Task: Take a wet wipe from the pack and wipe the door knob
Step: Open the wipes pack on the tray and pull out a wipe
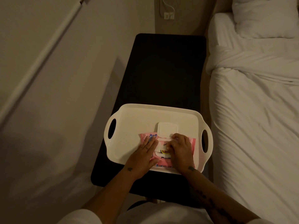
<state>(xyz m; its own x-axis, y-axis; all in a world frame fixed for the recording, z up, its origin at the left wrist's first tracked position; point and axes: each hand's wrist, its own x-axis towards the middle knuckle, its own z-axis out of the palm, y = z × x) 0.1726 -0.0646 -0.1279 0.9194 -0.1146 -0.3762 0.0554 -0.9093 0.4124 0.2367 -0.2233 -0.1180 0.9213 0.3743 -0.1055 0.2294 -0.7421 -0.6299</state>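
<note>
Left hand (146,152) lies flat, bracing the wet wipe pack (191,143); right hand (179,147) pinches at its opening, lid (167,129) up.

white two-handled tray (134,117) on dark bench (161,70), white bed (252,110), wall socket (168,16)

Dim room: black bench (163,70) beside white bed (255,102)

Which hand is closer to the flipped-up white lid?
Right. The right hand has its fingers right at the base of the open lid, while the left hand lies flat on the pink pack, lower left.
</note>
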